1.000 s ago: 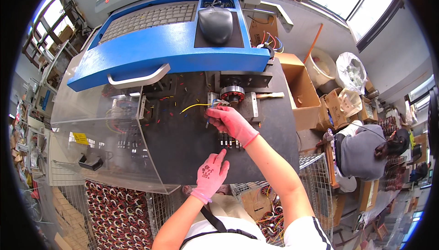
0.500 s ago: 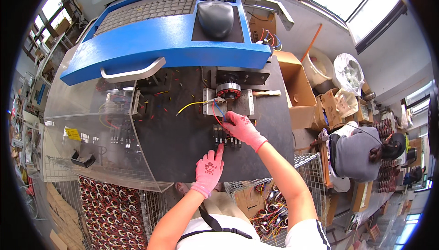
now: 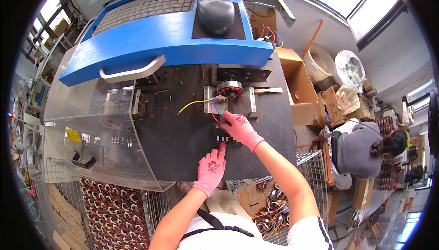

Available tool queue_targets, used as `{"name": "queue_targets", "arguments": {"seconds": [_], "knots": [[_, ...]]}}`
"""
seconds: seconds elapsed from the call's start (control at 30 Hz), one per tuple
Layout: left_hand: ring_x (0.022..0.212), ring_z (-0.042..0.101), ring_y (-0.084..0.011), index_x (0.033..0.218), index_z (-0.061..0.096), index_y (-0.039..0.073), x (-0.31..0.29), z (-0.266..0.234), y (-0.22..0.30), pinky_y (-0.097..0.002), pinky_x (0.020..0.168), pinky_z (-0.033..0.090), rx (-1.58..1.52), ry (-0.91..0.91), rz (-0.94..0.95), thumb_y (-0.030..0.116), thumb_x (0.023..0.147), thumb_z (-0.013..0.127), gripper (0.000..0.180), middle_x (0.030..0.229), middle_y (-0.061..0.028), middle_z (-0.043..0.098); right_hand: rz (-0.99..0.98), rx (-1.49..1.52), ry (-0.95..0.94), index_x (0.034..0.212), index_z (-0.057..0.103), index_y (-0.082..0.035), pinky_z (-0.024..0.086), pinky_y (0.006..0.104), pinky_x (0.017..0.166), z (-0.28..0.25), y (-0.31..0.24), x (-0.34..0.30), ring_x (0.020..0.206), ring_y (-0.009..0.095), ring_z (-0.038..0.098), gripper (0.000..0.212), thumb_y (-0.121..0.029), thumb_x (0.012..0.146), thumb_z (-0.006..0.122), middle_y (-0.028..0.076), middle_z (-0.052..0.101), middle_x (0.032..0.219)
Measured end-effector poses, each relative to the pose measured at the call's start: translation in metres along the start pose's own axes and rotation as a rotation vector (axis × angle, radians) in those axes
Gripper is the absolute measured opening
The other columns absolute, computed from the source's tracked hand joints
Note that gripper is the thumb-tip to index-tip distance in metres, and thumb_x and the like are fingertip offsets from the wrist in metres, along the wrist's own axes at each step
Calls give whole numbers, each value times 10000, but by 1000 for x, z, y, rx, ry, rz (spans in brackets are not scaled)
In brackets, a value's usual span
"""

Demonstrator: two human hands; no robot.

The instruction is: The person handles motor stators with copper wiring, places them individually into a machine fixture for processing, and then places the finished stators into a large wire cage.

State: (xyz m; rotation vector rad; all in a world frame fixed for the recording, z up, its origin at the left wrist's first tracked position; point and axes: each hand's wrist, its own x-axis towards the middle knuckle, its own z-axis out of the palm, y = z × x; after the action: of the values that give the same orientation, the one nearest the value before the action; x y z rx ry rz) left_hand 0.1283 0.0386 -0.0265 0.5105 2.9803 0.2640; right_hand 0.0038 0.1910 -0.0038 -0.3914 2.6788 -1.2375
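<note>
Right hand (image 3: 240, 129): closed on the red and blue wires (image 3: 215, 112), at 6 o'clock of the stator (image 3: 229, 88).
Left hand (image 3: 210, 167): forefinger pressed on the clip row (image 3: 224, 139); nothing gripped.

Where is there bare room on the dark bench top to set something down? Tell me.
The dark bench top is bare between the clear guard and the left hand. It is crowded by the stator fixture, its coloured wires, the clip row and the right hand.
</note>
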Motion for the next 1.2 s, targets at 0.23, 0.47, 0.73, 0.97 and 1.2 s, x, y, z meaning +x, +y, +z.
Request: {"name": "queue_targets", "arguments": {"seconds": [0.23,0.47,0.73,0.97,1.2], "knots": [[865,617,-250,1398,421,99,-22,-10,-13,-413,718,526,-302,190,-31,262,879,597,571,1031,-85,548,340,639,-42,955,645,-36,364,245,505,7,-63,11,534,98,507,350,-385,929,632,8,553,614],[873,612,-260,1334,488,102,-19,-11,-9,-407,726,522,-350,253,29,274,873,613,508,1026,-88,551,471,1365,-276,995,628,-62,270,200,449,42,-107,54,529,33,406,252,-306,935,654,-53,533,688],[942,598,-258,1409,426,122,-11,-8,-9,-406,749,516,-267,186,-3,261,849,626,610,1128,-87,529,222,524,-122,933,643,-26,476,265,655,-1,-41,-6,731,85,601,183,-193,864,671,31,658,789],[939,577,-238,1432,377,93,-4,1,-5,-391,761,503,-64,66,-29,302,862,601,647,1126,-81,516,204,331,13,971,583,-11,477,279,588,0,-18,-17,614,104,577,114,-88,894,615,53,634,732],[912,559,-222,1433,358,43,-7,13,-12,-369,719,497,-106,152,-25,281,861,601,665,1097,-78,511,162,357,40,975,579,-3,492,296,608,11,-11,-17,642,131,610,135,-97,889,622,86,656,764]]}}
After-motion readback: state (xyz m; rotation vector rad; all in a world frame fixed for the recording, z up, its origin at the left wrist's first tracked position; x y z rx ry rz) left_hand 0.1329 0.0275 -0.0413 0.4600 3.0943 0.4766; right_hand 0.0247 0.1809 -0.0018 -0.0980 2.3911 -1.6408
